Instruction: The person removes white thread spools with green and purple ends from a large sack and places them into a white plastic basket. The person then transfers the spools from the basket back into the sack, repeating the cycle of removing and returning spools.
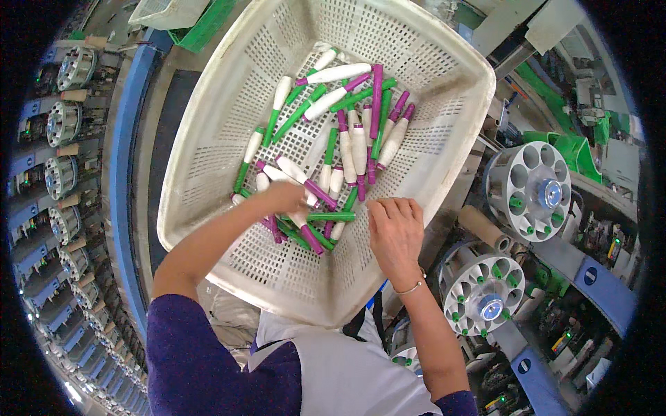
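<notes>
Many yarn bobbins lie loose in a white perforated plastic basket (232,69), some bare green or purple tubes, others wound with white or cream yarn. My left hand (286,198) reaches into the near left part of the pile. Its fingers are closed at the upper end of a white-wound bobbin (300,220) with a purple end; the fingertips are partly hidden. Close by lies a bare green tube (331,216). Over the basket's near right side is my right hand (397,232), its fingers loosely bent and apart from the bobbins, with nothing seen in it.
On the right stand machine units with round, grey bobbin magazines (528,191), several pockets holding green-tipped tubes. A brown cardboard cone (484,229) lies between them. A row of similar machines (64,180) runs along the left behind a blue rail (132,152). A green crate (201,26) sits at upper left.
</notes>
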A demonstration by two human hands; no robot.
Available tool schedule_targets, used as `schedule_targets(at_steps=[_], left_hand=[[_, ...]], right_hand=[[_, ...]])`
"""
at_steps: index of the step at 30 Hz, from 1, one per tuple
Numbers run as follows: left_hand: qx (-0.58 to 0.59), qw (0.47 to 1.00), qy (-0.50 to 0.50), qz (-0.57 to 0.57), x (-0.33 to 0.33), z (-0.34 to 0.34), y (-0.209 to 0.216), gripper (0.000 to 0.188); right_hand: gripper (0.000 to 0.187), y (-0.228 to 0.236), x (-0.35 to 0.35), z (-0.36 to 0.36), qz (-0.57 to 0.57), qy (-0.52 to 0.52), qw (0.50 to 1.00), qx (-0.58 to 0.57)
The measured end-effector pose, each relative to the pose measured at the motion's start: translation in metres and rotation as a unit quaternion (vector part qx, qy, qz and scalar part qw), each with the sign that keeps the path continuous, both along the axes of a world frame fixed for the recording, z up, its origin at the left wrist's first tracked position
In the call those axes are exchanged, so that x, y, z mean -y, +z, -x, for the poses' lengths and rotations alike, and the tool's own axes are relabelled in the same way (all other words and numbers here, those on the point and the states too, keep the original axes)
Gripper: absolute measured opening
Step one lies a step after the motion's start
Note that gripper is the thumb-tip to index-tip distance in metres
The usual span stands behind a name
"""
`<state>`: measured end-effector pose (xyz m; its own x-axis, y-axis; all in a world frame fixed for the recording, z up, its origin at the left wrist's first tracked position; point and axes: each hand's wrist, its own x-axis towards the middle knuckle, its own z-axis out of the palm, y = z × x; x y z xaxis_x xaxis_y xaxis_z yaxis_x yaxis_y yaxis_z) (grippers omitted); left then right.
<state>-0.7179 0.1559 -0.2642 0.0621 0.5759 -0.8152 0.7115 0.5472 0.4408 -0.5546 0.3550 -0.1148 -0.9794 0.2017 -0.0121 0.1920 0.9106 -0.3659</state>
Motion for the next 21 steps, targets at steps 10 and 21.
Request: schedule_targets(at_steps=[10,21], left_hand=[[-0.242,0.825,0.299,-0.413,-0.139,-0.058,-0.068,0.059],[-0.253,0.854,0.185,-0.414,-0.124,0.018,-0.047,0.034]], right_hand=[[0.025,-0.003,0.000,0.001,0.004,-0.003,1.000,-0.021],[0.023,-0.002,-0.001,0.000,0.032,-0.016,0.999,-0.025]])
